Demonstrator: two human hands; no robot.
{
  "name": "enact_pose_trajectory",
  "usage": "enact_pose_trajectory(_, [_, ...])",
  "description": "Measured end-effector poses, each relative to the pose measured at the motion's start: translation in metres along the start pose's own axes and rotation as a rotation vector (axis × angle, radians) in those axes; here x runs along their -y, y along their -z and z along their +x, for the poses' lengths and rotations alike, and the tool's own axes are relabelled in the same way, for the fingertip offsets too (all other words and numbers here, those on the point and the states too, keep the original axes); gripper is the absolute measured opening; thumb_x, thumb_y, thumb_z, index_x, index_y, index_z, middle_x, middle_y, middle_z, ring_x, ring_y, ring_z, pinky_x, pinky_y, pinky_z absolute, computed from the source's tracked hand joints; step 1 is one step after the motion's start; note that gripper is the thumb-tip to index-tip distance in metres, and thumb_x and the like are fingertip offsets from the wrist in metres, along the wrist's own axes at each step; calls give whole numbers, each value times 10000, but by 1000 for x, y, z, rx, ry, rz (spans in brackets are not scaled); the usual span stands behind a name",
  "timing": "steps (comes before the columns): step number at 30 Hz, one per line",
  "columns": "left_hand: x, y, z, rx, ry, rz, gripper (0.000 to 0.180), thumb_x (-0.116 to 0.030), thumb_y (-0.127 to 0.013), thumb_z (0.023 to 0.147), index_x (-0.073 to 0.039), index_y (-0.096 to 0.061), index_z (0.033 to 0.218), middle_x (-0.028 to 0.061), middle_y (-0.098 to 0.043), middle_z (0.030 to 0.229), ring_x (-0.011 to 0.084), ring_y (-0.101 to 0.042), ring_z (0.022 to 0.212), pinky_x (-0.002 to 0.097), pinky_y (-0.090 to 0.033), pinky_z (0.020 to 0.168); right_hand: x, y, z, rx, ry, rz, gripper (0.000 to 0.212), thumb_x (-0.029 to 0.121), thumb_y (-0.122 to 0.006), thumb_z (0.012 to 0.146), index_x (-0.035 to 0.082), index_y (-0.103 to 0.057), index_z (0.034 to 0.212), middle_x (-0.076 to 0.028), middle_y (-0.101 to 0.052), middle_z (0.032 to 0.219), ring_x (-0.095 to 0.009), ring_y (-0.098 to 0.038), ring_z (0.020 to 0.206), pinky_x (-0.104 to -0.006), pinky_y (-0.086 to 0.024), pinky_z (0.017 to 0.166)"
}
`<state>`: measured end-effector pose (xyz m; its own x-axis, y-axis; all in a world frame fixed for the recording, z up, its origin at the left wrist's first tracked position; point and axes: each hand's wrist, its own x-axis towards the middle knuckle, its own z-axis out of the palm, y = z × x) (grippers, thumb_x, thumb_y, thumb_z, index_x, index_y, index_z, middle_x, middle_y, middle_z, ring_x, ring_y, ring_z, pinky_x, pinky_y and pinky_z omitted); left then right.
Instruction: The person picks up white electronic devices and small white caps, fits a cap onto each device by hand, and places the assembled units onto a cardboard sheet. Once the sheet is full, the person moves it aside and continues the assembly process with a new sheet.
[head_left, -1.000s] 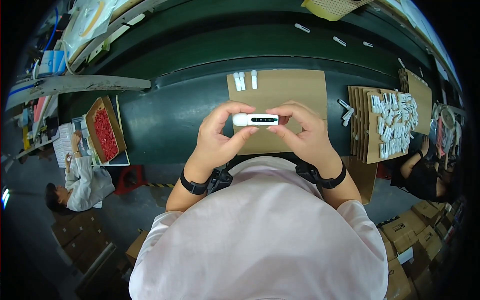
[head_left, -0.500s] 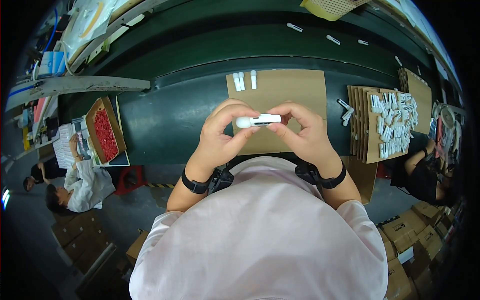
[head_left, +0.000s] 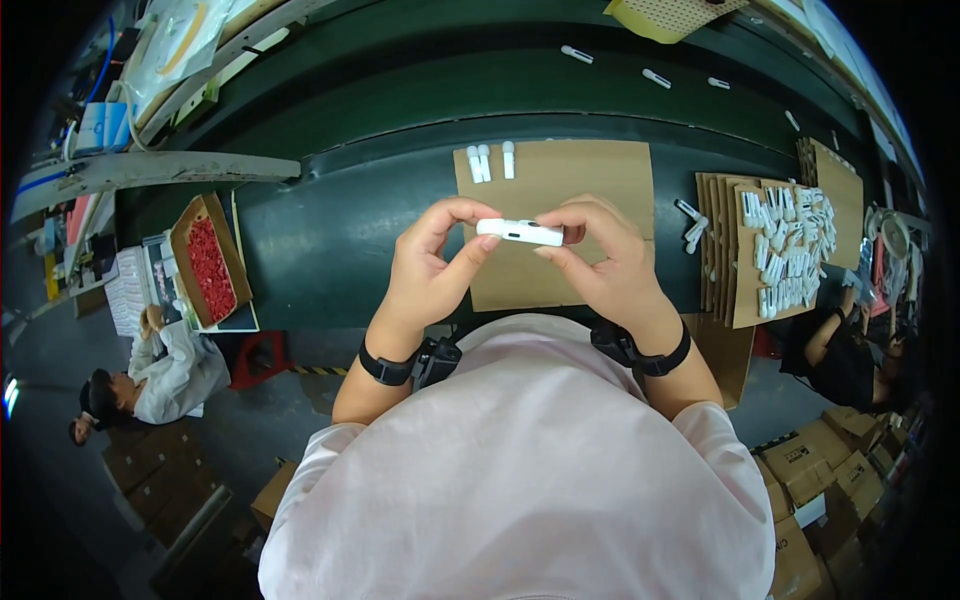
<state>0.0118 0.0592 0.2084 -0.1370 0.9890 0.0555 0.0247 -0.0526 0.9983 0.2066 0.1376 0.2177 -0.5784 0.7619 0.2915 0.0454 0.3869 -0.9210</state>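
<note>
Above a flat brown cardboard sheet (head_left: 555,285), I hold a small white wand-shaped device (head_left: 532,233) level between both hands. It has a rounded head at its left end and dark slots along its body. My left hand (head_left: 437,262) is closed, pinching the rounded head between thumb and fingers. With thumb and fingertips, my right hand (head_left: 612,255) grips the body near its other end. Near the sheet's far left corner, three similar white devices lie side by side, one of them a white wand (head_left: 509,160) slightly apart.
A stack of cardboard sheets (head_left: 745,290) at right carries many white devices (head_left: 790,240). Similar pieces lie on the green belt (head_left: 450,75) beyond. At left are a box of red parts (head_left: 210,265) and a metal bar (head_left: 200,168). Co-workers sit at both sides.
The device has turned in my fingers, showing a different side, and my left fingers have shifted on its head. The pieces on the far belt have moved slightly left.
</note>
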Motion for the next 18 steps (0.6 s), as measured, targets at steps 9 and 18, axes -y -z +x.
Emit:
enact_pose_trajectory(9, [21,5,17,126,-123,436,270,18,-661,806,-16,-612,1069,78,-616,981,168,-587,899,279,-467,803,-29,-9,4,197,-278,-174,181,99,-692,803,18,-633,953,-75,-620,773,-158,-574,655,-269,-450,582])
enact_pose_trajectory(18, [94,35,11,-60,203,525,252,-59,-652,836,-32,-619,1084,68,-637,980,151,-611,893,279,-484,692,-189,-30,31,133,-576,-393,194,158,-687,781,-9,-626,858,-171,-669,760,-285,-655,684,-358,-502,622])
